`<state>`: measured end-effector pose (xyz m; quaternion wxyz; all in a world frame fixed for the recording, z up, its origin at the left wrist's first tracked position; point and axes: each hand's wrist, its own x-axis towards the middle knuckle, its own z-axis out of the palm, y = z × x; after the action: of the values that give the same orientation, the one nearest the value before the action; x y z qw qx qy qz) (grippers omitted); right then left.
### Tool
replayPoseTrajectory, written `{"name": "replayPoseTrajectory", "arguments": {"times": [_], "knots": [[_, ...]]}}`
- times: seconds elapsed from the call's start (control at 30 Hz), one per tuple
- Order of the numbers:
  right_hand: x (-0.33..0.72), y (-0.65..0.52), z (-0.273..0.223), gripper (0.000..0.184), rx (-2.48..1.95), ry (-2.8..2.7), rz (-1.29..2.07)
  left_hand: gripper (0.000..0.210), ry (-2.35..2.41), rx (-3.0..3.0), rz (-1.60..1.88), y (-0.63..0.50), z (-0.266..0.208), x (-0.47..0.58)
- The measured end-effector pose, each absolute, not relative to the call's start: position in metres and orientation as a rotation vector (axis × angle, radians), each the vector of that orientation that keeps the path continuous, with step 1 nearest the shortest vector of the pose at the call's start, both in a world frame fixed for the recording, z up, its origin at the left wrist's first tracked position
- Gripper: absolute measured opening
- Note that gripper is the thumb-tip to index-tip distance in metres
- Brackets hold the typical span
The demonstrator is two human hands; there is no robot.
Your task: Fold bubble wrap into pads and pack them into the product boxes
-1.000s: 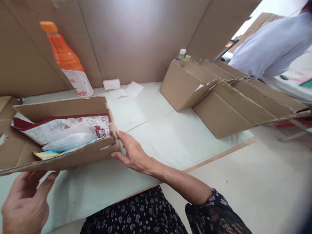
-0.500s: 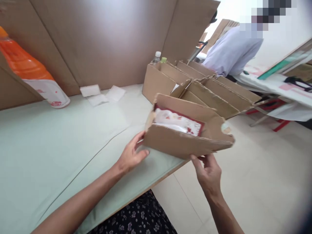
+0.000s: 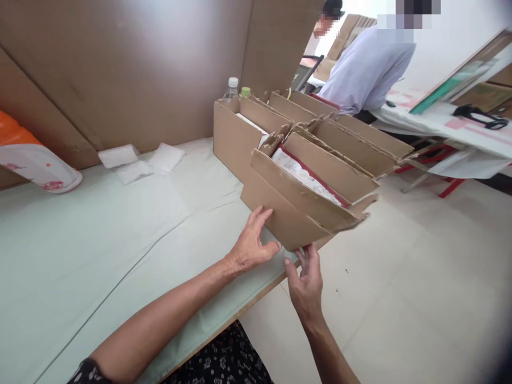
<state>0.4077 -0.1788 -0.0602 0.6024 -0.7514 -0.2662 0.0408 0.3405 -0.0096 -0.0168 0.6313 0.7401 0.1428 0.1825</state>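
Note:
A cardboard bin point(image 3: 286, 216) stands at the table's corner, pressed up beside similar bins. Inside it lie white packets with a dark red edge point(image 3: 306, 176); what they are I cannot make out. My left hand point(image 3: 253, 241) rests its fingertips against the bin's near side, thumb spread away. Just below the bin's lower edge is my right hand point(image 3: 306, 280), with its thumb apart from the fingers and the fingertips at the cardboard. Neither hand is wrapped around anything.
Several more cardboard bins point(image 3: 352, 144) stand behind, overhanging the table edge. Two bottles point(image 3: 232, 88) show past them. White foam-like pads point(image 3: 118, 156) and an orange-and-white bottle point(image 3: 38, 162) lie along the cardboard wall point(image 3: 160, 69). A person in a pale shirt point(image 3: 366, 66) is at another table.
The bin with the packets has come down from above the table and now stands against the other bins. My right hand has let go of its underside; my left hand has moved to its near side.

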Motion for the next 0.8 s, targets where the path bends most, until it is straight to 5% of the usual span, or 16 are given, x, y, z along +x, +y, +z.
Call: {"name": "replayPoseTrajectory", "arguments": {"times": [0.13,0.33,0.8], "knots": [[0.425,-0.159,-0.059,0.073,-1.74,-0.664,0.089,0.093,0.253,1.935,0.29,0.014,-0.034,0.362],[0.434,-0.154,-0.067,0.071,-1.786,-0.703,-0.005,0.06,0.117,2.092,0.17,0.021,-0.037,0.344],[0.445,-0.144,-0.08,0.075,-1.86,-0.869,-0.181,0.051,0.209,2.44,0.254,-0.084,-0.033,0.162]]}}
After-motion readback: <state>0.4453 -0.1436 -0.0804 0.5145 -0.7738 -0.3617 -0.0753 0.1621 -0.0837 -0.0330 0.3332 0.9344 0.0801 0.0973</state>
